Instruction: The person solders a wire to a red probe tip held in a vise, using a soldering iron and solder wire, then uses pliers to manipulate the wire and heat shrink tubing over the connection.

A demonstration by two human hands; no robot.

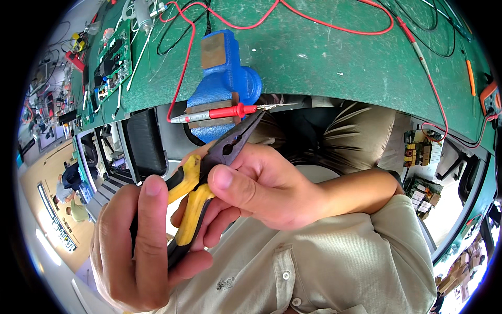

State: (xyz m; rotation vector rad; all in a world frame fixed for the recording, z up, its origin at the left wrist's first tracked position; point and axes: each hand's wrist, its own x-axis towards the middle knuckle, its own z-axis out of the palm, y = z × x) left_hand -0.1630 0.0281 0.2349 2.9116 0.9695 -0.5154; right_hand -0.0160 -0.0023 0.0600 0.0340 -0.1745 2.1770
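A pair of needle-nose pliers [191, 209] with yellow and black handles is held at a slant, its dark jaws pointing up to the right. Around its handles curl the fingers of my left hand [138, 246]. My right hand [266, 186] grips it near the pivot, thumb on one handle. The jaw tips reach the metal end of a red and grey test probe [222, 112]; whether they pinch it I cannot tell. A blue bench vise [225, 78] at the table's near edge clamps the probe across its jaws. A red wire trails from the probe's grey end.
The green tabletop [314, 63] curves across the far side. Circuit boards [112, 65] and loose wires lie at its left. Another red-grey probe [418, 55] with red leads is at the right, near an orange tool [470, 78]. A black chair [146, 141] stands beyond the table edge.
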